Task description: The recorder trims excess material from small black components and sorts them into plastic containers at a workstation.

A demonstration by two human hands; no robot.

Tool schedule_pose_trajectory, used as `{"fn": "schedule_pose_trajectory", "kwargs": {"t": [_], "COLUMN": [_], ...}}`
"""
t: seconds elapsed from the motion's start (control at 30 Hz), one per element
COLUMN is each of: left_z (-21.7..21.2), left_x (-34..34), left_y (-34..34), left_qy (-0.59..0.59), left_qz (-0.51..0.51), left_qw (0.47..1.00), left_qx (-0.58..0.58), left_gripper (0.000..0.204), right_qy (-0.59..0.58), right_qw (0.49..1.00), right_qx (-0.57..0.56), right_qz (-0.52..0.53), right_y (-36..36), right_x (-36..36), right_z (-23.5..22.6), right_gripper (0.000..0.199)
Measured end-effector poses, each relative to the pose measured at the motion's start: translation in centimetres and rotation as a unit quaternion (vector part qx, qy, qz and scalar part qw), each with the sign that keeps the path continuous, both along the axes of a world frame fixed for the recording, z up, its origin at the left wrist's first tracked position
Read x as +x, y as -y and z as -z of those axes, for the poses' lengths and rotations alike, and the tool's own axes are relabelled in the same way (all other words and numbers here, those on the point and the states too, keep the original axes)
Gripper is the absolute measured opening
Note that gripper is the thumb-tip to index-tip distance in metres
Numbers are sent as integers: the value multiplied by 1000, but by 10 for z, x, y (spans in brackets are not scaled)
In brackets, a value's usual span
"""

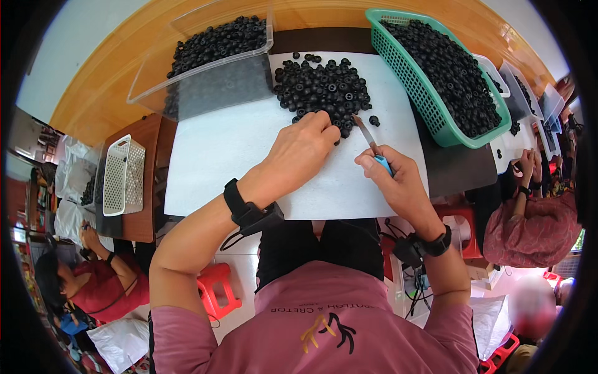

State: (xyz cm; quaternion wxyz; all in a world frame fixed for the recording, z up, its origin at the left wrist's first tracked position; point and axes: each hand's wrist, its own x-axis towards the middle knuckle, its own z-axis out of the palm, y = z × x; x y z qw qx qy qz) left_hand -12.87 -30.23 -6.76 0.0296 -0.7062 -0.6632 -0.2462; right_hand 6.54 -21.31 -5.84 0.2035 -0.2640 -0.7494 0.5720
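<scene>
A heap of small black round parts (324, 84), several showing a hole in the end, lies on a white sheet (218, 156) before me. My left hand (308, 138) is at the heap's near edge, fingers curled down and closed; what they pinch, if anything, is hidden beneath them. In my right hand (393, 171) is a small knife (370, 136) with a blue handle and a stained metal blade. The blade slants up and left, its tip close to the heap. One loose black part (374, 120) sits just right of the tip.
A clear plastic bin (218, 84) of black parts stands at the far left, a green basket (430, 106) of them at the right. Beyond the left table edge is a white basket (123, 177). People work at both sides; a red stool (218, 292) stands below.
</scene>
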Motion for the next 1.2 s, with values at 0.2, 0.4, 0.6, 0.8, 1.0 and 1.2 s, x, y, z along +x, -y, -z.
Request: {"fn": "schedule_pose_trajectory", "kwargs": {"t": [0.2,0.4,0.6,0.8,1.0,1.2], "left_z": [1,2,11,-4,-13,-4], "left_x": [-1,6,8,10,22,30], "left_y": [-2,-8,-7,6,38,56], "left_qy": [-12,-8,-24,102,334,426], "left_qz": [18,-17,-56,-36,-10,-4], "left_qw": [1000,1000,998,994,942,900], "left_qx": [19,13,10,21,20,95], "left_gripper": [15,17,18,18,20,22], "right_qy": [1,2,19,3,-80,-108], "right_qw": [1000,1000,1000,999,973,964], "right_qx": [-1,12,20,-28,-215,-241], "right_qz": [0,-2,4,27,13,-25], "right_y": [-3,-2,-5,-9,11,24], "right_x": [-4,-4,-5,-8,-19,-28], "right_z": [2,3,1,2,-11,-10], "right_gripper": [24,25,26,25,23,21]}}
